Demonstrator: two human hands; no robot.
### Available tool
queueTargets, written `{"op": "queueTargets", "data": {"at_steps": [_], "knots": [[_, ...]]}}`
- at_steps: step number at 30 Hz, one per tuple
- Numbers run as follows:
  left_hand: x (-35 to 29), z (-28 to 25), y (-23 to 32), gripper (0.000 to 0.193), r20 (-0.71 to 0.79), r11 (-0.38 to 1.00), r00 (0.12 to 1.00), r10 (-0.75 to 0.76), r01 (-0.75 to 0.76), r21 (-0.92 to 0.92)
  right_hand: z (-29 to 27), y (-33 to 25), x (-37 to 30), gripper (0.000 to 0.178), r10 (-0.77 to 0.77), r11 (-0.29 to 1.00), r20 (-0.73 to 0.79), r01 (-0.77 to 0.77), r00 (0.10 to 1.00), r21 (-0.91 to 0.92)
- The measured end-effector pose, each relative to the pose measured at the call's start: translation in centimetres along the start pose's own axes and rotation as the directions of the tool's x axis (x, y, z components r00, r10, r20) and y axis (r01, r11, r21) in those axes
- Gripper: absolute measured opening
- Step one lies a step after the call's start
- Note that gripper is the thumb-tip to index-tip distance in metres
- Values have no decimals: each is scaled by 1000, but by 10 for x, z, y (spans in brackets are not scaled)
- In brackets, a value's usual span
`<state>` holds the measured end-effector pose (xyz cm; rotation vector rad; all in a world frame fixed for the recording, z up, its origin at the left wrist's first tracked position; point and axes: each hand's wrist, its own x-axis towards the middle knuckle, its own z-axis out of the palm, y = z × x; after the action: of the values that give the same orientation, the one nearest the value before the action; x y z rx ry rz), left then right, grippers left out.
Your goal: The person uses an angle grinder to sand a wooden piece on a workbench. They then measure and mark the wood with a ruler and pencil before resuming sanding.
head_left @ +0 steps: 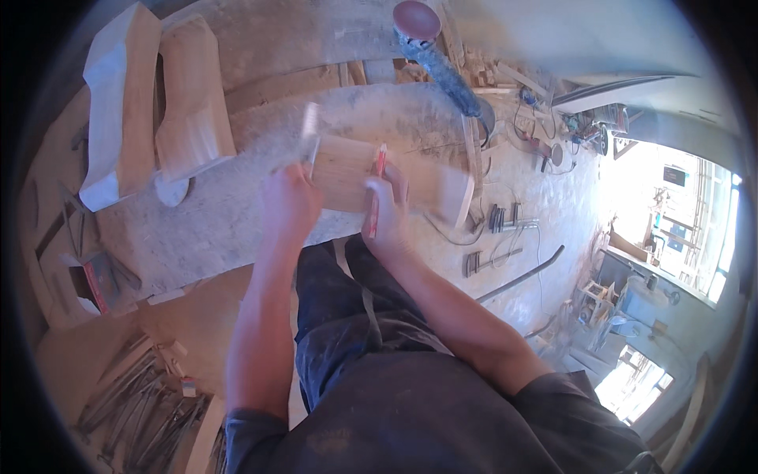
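Observation:
A flat, pale wooden piece [345,175] lies across the bench in front of me, its right end [446,193] blurred. My left hand [290,197] is closed at its left end. A pale upright thing [310,121], smeared by motion, sticks up above that fist, and its kind does not show. Over the middle of the wood, my right hand [388,212] has its fingers curled round a slim red stick [382,159] with pale marks, which lies crosswise on the wood. Its kind is unclear.
Two large shaped wooden pieces [122,103] [193,99] stand at the left of the dusty bench [189,245]. A sander with a round pad [417,22] lies at the far edge. Clamps [505,220] lie on the right; metal rods [146,411] are piled lower left.

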<state>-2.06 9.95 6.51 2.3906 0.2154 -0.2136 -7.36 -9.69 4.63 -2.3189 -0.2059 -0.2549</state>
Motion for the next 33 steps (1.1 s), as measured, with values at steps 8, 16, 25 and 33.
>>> {"op": "queueTargets", "data": {"at_steps": [8,16,25,33], "knots": [[26,-30,22,29,24,986,997,-74,70,152,-17,-8,-10,48,-79,995,74,83,994,-49],[5,-34,16,9,203,902,931,302,-348,254,-56,31,20,71,-22,963,229,82,973,-255],[-38,-64,-29,20,285,934,948,143,-224,278,-66,64,95,69,-281,914,465,382,839,-137],[-9,-34,-4,29,139,825,900,414,-435,361,-44,63,93,76,-262,908,433,372,862,-191]]}}
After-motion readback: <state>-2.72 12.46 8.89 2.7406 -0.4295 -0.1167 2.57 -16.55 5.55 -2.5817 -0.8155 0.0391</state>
